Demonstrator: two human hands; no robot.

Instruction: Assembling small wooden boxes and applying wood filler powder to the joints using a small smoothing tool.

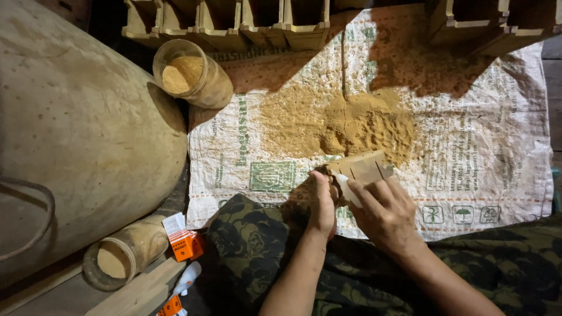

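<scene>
1. Spread across the floor in front of you lies a white woven plastic sack point(468, 146), printed in green, creased and dusted; dark planks show at its right edge.
2. On the sack's middle sits a heap of tan sawdust-like powder point(357, 126), grainy and lumpy, thinning to a flat smear on its left.
3. You hold a small pale wooden block point(362, 169) just at the near edge of that heap; it is flat, squarish, with cut grooves across its top face.
4. Your left hand point(323, 205) is clenched around the block's left end, thumb pointing up along it.
5. Your right hand point(383, 213) is closed on the block's near right side, fingers wrapped over it; a thin whitish thing lies under the forefinger, but you cannot tell what it is.
6. Both forearms rest over camouflage-patterned cloth point(263, 246), dark green and soft.
7. Left of you bulges a large rounded clay-coloured vessel point(82, 129), smooth and scuffed.
8. Beside it stands a clear jar point(193, 73) with powder inside, and nearer you lies a bamboo tube point(123, 254), open end showing a pale flat face.
9. A small orange carton point(184, 243) lies by the tube.
10. Along the far edge runs a row of rough wooden frames point(246, 23), open-celled.
</scene>
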